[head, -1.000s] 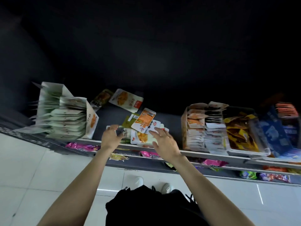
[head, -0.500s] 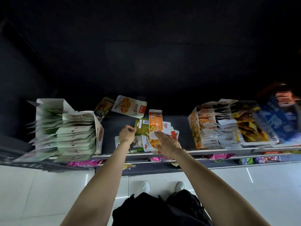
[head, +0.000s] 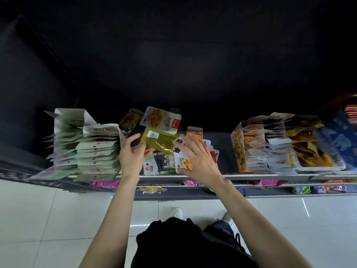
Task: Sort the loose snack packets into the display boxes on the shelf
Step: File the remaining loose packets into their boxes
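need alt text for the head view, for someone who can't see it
Seen from above, a person's left hand holds an olive-gold snack packet over loose packets on a shelf, while the right hand reaches in with fingers spread. Display boxes packed with packets stand on either side.

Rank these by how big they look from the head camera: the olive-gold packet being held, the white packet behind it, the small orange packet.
1 and 2. Olive-gold packet and white packet: alike, and the gold one is raised nearer the camera, so unranked.
3. Orange packet, partly hidden.
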`<state>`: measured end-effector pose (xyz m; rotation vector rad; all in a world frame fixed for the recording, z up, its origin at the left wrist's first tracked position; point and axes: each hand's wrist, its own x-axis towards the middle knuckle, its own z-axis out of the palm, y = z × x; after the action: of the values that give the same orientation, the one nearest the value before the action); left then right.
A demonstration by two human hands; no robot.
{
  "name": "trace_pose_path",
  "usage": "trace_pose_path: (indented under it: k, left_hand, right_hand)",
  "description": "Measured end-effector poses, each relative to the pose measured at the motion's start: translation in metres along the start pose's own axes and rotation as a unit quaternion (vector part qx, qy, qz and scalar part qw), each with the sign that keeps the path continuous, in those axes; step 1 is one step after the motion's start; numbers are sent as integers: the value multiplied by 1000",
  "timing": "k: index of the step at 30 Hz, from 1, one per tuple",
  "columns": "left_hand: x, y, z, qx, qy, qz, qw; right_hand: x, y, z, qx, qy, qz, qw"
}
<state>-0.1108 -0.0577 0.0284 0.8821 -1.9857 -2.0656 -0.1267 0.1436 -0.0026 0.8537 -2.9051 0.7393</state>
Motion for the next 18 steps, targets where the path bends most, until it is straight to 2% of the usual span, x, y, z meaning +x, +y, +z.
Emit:
trace_pose_path:
  k: [2, 4, 6, 7, 10, 12, 14, 15, 18]
  left_hand:
    - [-5, 10, 9, -9, -50, -23, 998]
    - [-9, 13, 20, 89, -106, 6, 990]
    - [-14, 13, 32, 247, -133, 88, 956]
    - [-16, 14, 40, 287, -145, 125, 939]
    - [-20, 15, 69, 319, -232, 185, 900]
    - [-21, 15, 92, 320, -299, 188, 879]
    - [-24, 15, 116, 313, -335, 198, 866]
    - [-27, 17, 129, 313, -343, 218, 858]
    - [-39, 21, 172, 321, -352, 288, 831]
  right_hand:
    - [-2, 0, -13, -16, 118, -39, 992]
    - [-10, 5, -31, -4, 199, -17, 980]
    - [-20, 13, -49, 59, 172, 78, 980]
    - [-25, 19, -58, 114, 139, 144, 973]
    - [-44, 40, -84, 279, 81, 263, 920]
    - [-59, 53, -99, 375, 86, 314, 868]
    - [-75, 63, -113, 439, 97, 352, 821]
    - [-83, 68, -119, 443, 106, 356, 816]
    - [-110, 85, -143, 372, 165, 334, 850]
